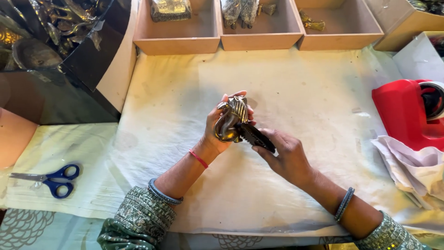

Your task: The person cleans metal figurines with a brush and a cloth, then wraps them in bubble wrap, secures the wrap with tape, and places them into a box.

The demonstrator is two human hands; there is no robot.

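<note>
Left hand (217, 132) has a closed grip around the shiny brass swan-shaped figurine (230, 119), right hand (282, 155) pinching its dark ridged wing piece (256, 136) just beside — best kept steady and aligned

Wrapped bundle, left tray: a clear-wrapped block (170, 9) at the back wall of the first wooden tray (178, 41), along my table's far edge.
Wrapped pieces, middle tray: two clear-bagged items (239, 11) at the back of the second tray (261, 40).
Labels, signs, screens: I see none.
</note>
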